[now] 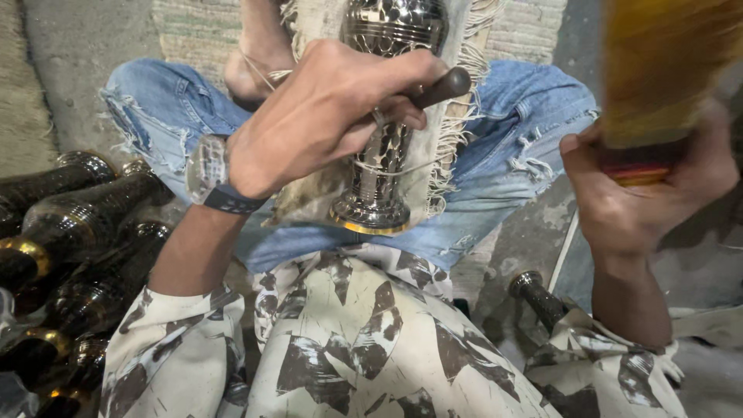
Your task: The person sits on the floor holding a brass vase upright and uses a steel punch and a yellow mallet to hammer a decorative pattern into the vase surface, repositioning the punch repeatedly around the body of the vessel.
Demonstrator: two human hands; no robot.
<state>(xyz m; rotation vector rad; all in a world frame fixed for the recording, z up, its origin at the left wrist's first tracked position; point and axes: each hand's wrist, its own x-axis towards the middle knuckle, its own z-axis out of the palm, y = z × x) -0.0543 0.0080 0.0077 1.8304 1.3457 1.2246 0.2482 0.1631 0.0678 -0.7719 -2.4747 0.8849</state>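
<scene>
Grey concrete flooring (70,54) is showing around the seated person, with a pale woven mat (193,27) lying at the top of the view. Blue ripped jeans (495,147) are covering the crossed legs, and a frayed off-white cloth (453,131) is draped over the lap.

On that cloth a shiny embossed silver-coloured metal vase with a gold-edged foot (379,166) is lying lengthwise, its foot pointing towards the body. The left hand (317,116) is pressing down on the vase's middle, fingers curled tightly around a dark rounded tool handle (441,87) that is sticking out to the right past the knuckles. A watch with a dark strap (213,178) is sitting on that wrist.

The right hand (642,193) is raised well apart from the vase, fingers closed around the lower end of a blurred yellowish-brown wooden object with red bands (658,85).

Dark metal vessels with gold rings (70,232) are lying heaped at the left edge. Another dark metal piece (538,298) is resting on the floor beside the right forearm, close to the patterned cream-and-brown shirt (364,340).
</scene>
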